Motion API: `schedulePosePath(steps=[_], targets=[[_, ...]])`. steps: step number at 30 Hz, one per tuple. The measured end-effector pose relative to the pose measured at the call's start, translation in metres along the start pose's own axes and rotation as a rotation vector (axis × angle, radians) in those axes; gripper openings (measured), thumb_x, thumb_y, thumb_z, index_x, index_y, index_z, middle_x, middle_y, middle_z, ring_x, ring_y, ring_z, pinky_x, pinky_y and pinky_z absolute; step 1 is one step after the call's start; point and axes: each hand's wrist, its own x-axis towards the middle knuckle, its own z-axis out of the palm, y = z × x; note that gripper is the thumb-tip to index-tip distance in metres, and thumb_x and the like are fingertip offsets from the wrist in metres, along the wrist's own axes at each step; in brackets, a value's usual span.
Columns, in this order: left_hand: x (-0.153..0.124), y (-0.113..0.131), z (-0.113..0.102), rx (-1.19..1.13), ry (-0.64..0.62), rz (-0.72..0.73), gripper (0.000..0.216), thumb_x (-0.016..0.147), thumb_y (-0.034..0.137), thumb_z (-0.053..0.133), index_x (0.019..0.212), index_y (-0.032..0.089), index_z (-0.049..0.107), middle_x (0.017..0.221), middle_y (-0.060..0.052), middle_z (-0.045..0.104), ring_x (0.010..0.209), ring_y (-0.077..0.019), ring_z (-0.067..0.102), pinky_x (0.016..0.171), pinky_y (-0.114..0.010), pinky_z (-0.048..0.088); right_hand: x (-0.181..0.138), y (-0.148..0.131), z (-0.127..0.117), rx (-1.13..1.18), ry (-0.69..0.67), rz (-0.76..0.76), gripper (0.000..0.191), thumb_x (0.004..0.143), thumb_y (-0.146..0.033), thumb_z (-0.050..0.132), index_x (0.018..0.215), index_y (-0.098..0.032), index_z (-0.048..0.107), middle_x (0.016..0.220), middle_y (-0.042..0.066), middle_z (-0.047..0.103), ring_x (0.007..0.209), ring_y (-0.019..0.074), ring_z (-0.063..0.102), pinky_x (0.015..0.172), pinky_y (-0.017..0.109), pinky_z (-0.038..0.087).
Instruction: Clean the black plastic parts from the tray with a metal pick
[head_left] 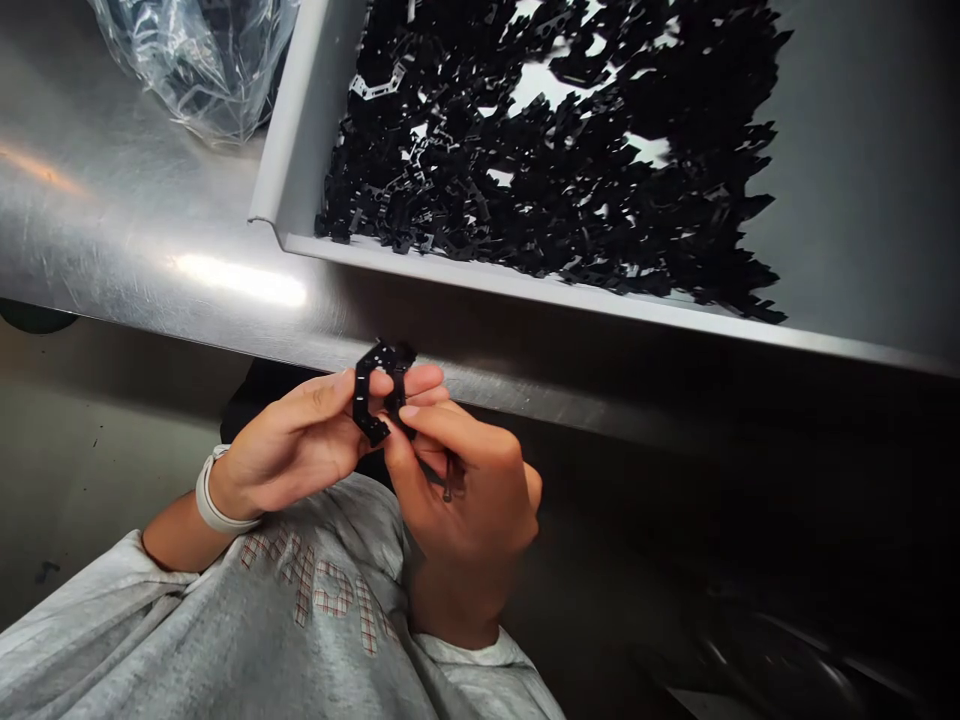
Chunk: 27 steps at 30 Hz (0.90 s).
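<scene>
Black bracket (361,395) is sitting at the metal tabletop's (112,220) near edge: left hand (307,440) is pinching its left side, right hand (469,480) its lower right. Handling is looking unfinished; many similar pieces (675,220) are lying in the tray (296,130), their status unclear. Light is glaring off metal; the floor (97,440) is showing dimly.

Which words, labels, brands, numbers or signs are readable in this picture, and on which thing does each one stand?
No text can be read with certainty.
Grey shirt: large plaid letters, too distorted by folds and angle.
Black bracket, white tray, clear plastic bag: no legible text.
</scene>
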Motion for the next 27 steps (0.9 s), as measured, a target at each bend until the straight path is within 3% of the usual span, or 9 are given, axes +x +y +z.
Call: schedulePosePath(steps=[5, 10, 14, 21, 27], targets=[[-0.001, 0.0, 0.002, -0.085, -0.037, -0.015, 0.016, 0.091, 0.042, 0.07, 0.093, 0.033, 0.083, 0.119, 0.005, 0.079, 0.128, -0.0273, 0.066, 0.113, -0.045, 0.05, 0.004, -0.002, 0.001, -0.006, -0.025, -0.026, 0.051, 0.088, -0.003, 0.065, 0.13, -0.031, 0.059, 0.085, -0.002, 0.071, 0.069, 0.014, 0.066, 0.065, 0.028, 0.057], [-0.002, 0.0, 0.006, -0.181, 0.032, -0.037, 0.015, 0.089, 0.038, 0.073, 0.09, 0.027, 0.084, 0.114, 0.006, 0.081, 0.132, -0.0254, 0.062, 0.117, -0.036, 0.046, 0.002, 0.006, 0.001, -0.07, 0.037, -0.156, 0.035, 0.087, -0.001, 0.065, 0.113, -0.024, 0.067, 0.07, -0.005, 0.059, 0.057, 0.0109, 0.055, 0.053, 0.024, 0.05], [-0.001, 0.001, 0.007, -0.211, 0.021, -0.06, 0.015, 0.089, 0.037, 0.074, 0.089, 0.026, 0.084, 0.113, 0.006, 0.081, 0.135, -0.0251, 0.06, 0.117, -0.033, 0.046, 0.0, 0.005, 0.002, -0.069, 0.048, -0.149, 0.029, 0.085, 0.0, 0.065, 0.102, -0.023, 0.068, 0.067, -0.006, 0.05, 0.053, 0.0084, 0.044, 0.046, 0.023, 0.042], [-0.001, 0.002, 0.009, -0.203, 0.021, -0.052, 0.013, 0.087, 0.036, 0.076, 0.088, 0.026, 0.084, 0.113, 0.004, 0.081, 0.132, -0.0271, 0.063, 0.105, -0.032, 0.055, 0.004, -0.003, 0.003, -0.026, 0.071, -0.072, 0.041, 0.087, -0.002, 0.067, 0.121, -0.025, 0.066, 0.077, -0.004, 0.069, 0.051, 0.0083, 0.054, 0.054, 0.022, 0.053], [-0.003, 0.001, 0.009, -0.218, 0.031, -0.071, 0.013, 0.087, 0.036, 0.076, 0.087, 0.026, 0.084, 0.109, 0.006, 0.082, 0.134, -0.0234, 0.062, 0.112, -0.03, 0.05, -0.002, 0.004, 0.001, -0.091, 0.087, -0.134, 0.03, 0.086, -0.005, 0.069, 0.11, -0.023, 0.071, 0.071, -0.003, 0.064, 0.06, 0.0116, 0.061, 0.054, 0.024, 0.054]])
